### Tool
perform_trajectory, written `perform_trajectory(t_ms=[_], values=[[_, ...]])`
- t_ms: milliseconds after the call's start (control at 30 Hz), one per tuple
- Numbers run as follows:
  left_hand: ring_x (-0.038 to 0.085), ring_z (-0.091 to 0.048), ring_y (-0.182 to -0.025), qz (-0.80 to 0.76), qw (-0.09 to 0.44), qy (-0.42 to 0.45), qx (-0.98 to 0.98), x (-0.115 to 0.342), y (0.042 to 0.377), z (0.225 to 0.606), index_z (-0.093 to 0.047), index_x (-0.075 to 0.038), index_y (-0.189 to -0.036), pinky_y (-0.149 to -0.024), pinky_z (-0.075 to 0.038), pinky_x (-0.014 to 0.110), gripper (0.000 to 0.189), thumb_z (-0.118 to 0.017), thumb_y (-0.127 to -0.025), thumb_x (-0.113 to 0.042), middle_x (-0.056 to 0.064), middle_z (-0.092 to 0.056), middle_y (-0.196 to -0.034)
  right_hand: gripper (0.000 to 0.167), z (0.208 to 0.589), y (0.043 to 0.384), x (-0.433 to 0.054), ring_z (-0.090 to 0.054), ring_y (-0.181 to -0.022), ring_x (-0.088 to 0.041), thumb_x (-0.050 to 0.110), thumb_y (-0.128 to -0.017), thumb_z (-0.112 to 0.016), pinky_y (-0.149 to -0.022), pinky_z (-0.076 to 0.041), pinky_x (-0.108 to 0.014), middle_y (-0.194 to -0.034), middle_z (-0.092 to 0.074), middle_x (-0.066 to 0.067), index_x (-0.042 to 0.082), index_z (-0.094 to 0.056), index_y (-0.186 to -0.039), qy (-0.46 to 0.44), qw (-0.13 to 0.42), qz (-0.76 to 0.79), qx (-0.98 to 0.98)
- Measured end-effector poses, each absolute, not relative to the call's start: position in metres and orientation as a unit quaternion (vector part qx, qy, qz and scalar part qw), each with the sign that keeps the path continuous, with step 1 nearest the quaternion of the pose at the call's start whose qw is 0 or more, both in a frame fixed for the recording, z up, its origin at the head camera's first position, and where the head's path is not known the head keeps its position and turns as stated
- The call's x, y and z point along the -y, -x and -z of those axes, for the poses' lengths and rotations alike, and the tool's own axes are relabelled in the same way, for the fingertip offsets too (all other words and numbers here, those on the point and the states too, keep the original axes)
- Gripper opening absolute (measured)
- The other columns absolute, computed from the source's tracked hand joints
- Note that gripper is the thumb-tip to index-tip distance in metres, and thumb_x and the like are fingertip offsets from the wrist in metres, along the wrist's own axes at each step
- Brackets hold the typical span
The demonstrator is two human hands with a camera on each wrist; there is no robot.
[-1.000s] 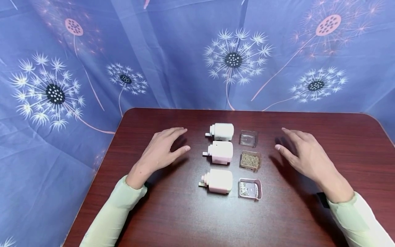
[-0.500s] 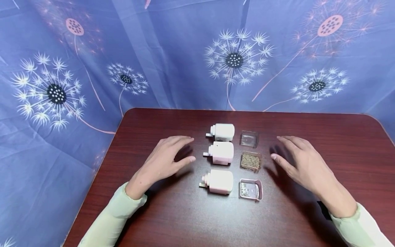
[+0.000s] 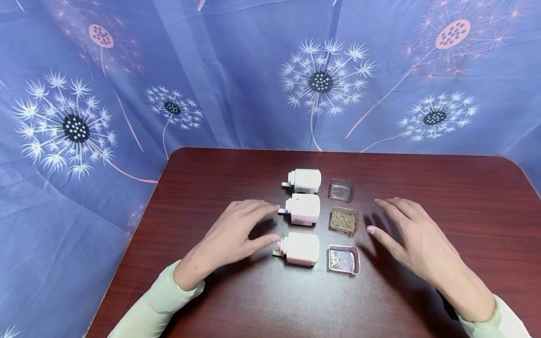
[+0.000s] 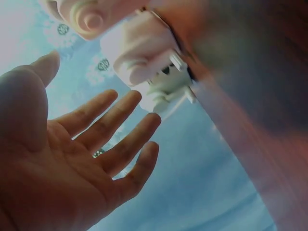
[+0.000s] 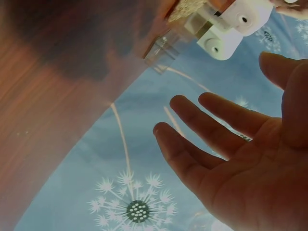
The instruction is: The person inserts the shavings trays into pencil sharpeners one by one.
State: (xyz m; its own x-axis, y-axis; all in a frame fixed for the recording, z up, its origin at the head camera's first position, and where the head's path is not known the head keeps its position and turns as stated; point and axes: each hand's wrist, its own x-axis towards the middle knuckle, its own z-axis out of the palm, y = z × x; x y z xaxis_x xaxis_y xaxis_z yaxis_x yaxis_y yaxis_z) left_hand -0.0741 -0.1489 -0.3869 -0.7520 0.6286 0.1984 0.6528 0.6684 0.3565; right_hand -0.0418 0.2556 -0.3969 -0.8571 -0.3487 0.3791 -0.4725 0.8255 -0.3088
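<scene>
Three crank pencil sharpeners lie in a column on the table: a white one farthest, a pale pink one in the middle and another pale pink one nearest. Their cranks point left. My left hand is beside the cranks, fingers loosely spread; its index fingertip overlaps the middle crank and its thumb tip reaches the nearest sharpener's crank end. In the left wrist view nothing lies in the palm. My right hand hovers to the right of the trays, fingers relaxed and apart, holding nothing.
Right of the sharpeners stand three small clear trays: a far one, a middle one full of brownish shavings, and a pink-rimmed near one with some pale bits. A blue dandelion-print cloth hangs behind the dark red table.
My left hand has moved right and nearer to me, up to the sharpener cranks. My right hand has drifted slightly left and nearer. The sharpeners and trays have stayed put.
</scene>
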Motion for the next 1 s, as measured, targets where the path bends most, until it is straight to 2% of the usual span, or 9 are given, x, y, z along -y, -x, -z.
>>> perform_trajectory(t_ms=[167,367,567,767,867,1000], values=[[0.016,-0.06,-0.132,0.202,0.03,0.368,0.907,0.14,0.065,0.388,-0.061,-0.02,-0.148,-0.111,-0.045,0.042,0.065,-0.071,-0.097,-0.059,-0.005,-0.067,-0.14,0.059,0.395,0.034,-0.249,-0.061,-0.117,-0.042,0.03,-0.09,-0.084,-0.103,-0.044,-0.054,-0.118,-0.068,-0.016,0.003,-0.066,-0.139,-0.224,0.149,-0.196,0.943],[0.016,-0.058,-0.135,0.185,0.018,0.384,0.905,0.131,0.057,0.392,-0.059,-0.021,-0.15,-0.114,-0.043,0.04,0.069,-0.067,-0.097,-0.065,-0.006,-0.065,-0.144,0.058,0.396,0.026,-0.242,-0.067,-0.103,-0.035,0.035,-0.09,-0.085,-0.09,-0.054,-0.054,-0.111,-0.069,-0.011,0.004,-0.068,-0.136,-0.236,0.133,-0.184,0.945],[0.013,-0.06,-0.132,0.184,-0.004,0.393,0.901,0.125,0.053,0.397,-0.059,-0.022,-0.15,-0.114,-0.043,0.038,0.068,-0.068,-0.097,-0.064,-0.008,-0.065,-0.141,0.063,0.399,0.02,-0.235,-0.075,-0.098,-0.027,0.04,-0.089,-0.086,-0.083,-0.061,-0.051,-0.112,-0.074,-0.01,0.006,-0.066,-0.138,-0.258,0.074,-0.183,0.946],[0.012,-0.061,-0.129,0.183,-0.022,0.394,0.9,0.121,0.051,0.401,-0.057,-0.022,-0.151,-0.113,-0.044,0.038,0.07,-0.071,-0.096,-0.062,-0.007,-0.067,-0.139,0.071,0.403,0.016,-0.23,-0.068,-0.084,-0.009,0.055,-0.084,-0.087,-0.074,-0.061,-0.04,-0.097,-0.07,0.005,0.014,-0.065,-0.138,-0.26,0.02,-0.187,0.947],[0.012,-0.062,-0.128,0.186,-0.026,0.393,0.9,0.121,0.051,0.402,-0.056,-0.021,-0.152,-0.11,-0.046,0.039,0.069,-0.072,-0.096,-0.06,-0.006,-0.068,-0.138,0.074,0.404,0.014,-0.228,-0.065,-0.082,-0.006,0.057,-0.083,-0.087,-0.071,-0.059,-0.037,-0.092,-0.066,0.009,0.015,-0.064,-0.14,-0.26,0.005,-0.19,0.947],[0.012,-0.064,-0.126,0.189,-0.028,0.392,0.9,0.12,0.051,0.403,-0.056,-0.022,-0.152,-0.108,-0.047,0.039,0.068,-0.073,-0.096,-0.057,-0.004,-0.069,-0.137,0.08,0.406,0.013,-0.227,-0.066,-0.083,-0.006,0.058,-0.081,-0.088,-0.072,-0.06,-0.038,-0.095,-0.067,0.008,0.014,-0.063,-0.143,-0.266,-0.007,-0.184,0.946]])
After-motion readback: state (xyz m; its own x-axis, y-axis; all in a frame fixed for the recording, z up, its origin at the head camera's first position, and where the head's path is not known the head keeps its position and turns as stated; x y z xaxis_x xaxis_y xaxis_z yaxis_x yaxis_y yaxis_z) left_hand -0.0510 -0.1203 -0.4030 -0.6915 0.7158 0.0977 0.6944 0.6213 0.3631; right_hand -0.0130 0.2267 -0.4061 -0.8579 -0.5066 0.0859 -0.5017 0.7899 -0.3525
